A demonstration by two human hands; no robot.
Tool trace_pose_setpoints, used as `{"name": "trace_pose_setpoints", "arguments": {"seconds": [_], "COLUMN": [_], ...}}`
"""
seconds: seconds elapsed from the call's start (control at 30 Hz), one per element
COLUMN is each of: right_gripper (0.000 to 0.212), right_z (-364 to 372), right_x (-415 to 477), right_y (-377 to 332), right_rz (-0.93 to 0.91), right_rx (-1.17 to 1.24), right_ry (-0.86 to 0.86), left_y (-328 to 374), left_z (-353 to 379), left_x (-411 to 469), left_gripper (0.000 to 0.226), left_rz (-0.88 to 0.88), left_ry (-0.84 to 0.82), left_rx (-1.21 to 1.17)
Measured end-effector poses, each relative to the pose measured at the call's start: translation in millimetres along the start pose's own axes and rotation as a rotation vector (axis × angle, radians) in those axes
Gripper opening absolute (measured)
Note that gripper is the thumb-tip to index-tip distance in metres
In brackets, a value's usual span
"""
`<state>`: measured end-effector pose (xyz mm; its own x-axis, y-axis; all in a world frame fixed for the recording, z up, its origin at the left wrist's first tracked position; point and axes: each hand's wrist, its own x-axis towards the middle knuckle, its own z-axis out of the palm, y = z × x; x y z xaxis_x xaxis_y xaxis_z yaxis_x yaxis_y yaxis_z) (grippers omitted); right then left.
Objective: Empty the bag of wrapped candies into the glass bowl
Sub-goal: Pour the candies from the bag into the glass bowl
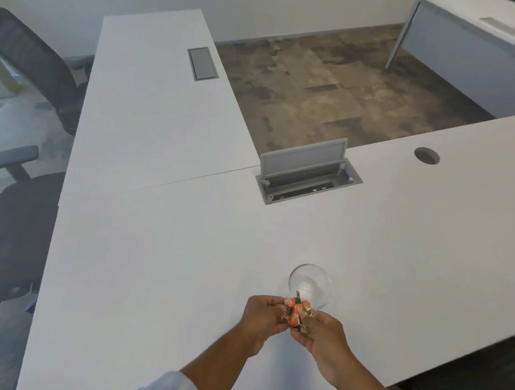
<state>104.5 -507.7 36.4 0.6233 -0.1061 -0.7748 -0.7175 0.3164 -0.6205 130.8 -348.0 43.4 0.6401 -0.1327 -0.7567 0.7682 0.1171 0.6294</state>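
A white L-shaped desk (pixel 162 249) fills most of the head view, in an office with mottled brown carpet (pixel 332 88) beyond its far edge. Taking the glass bowl (pixel 310 285) as the landmark: it stands upright on the bare desktop toward the near edge and looks empty, with nothing else on the surface close around it. Just on the near side of the bowl, overlapping its rim in the view, the bag of wrapped candies (pixel 298 312) is held above the desk, orange, dark and gold wrappers bunched together; whether it touches the bowl cannot be told. The left hand (pixel 262 315) is closed on the bag's left side and the right hand (pixel 323 333) on its right side, the two hands drawn close together with the bag between them. A pale sleeve (pixel 169 385) covers the left forearm at the bottom edge. Well beyond the bowl, an open grey cable box (pixel 307 175) is set into the desktop with its lid tilted up; farther right is a round cable grommet (pixel 426 155). Far to the bowl's left, off the desk, stands a dark office chair (pixel 19 180). A closed cable hatch (pixel 202 63) lies on the far wing of the desk.
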Motion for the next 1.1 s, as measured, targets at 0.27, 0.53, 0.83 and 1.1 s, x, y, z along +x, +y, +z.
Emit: {"name": "trace_pose_setpoints", "arguments": {"seconds": [0.27,0.53,0.83,1.1], "right_gripper": [0.019,0.021,0.022,0.026], "right_z": [-21,-24,-23,-19], "right_x": [4,-2,-5,-5], "right_y": [-13,-25,-34,-37], "right_rz": [0.046,0.046,0.056,0.056], "right_rx": [0.078,0.115,0.142,0.172], "right_ry": [-0.036,-0.051,-0.056,-0.035], "left_y": [3,12,27,31], "left_z": [22,28,31,27], "left_x": [10,10,2,-13], "left_gripper": [0.015,0.023,0.028,0.028], "left_rz": [-0.041,-0.046,-0.055,-0.027], "left_ry": [0.048,0.087,0.113,0.102], "left_rx": [-0.042,-0.105,-0.109,-0.105]}}
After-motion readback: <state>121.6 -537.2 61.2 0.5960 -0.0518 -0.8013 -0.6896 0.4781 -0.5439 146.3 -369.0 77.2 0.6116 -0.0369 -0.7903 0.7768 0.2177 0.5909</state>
